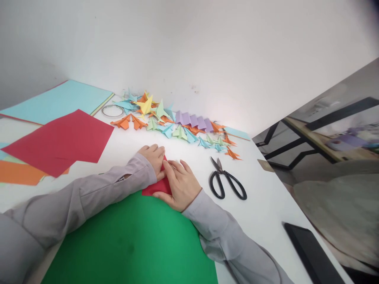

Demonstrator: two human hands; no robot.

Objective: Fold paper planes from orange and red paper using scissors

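A folded piece of red paper (158, 189) lies at the far end of a large green sheet (133, 240), partly covered by both hands. My left hand (153, 159) is bent over its upper left side, fingers curled and the thumb on the paper. From the right, my right hand (180, 183) holds the same piece, its thumb along the near edge and its index finger near the top, with the other fingers stretched outward. The exact fold under the fingers is hidden. To the right of my right hand, black-handled scissors (220, 171) lie with their blades slightly apart.
Several folded paper shapes (180, 132) in many colours line the wall, with a pleated purple strip (194, 120) among them. A tape roll (112, 111), red sheets (62, 142), an orange sheet (22, 172) and blue paper (59, 100) lie left. A black flat object (310, 252) rests near the right edge.
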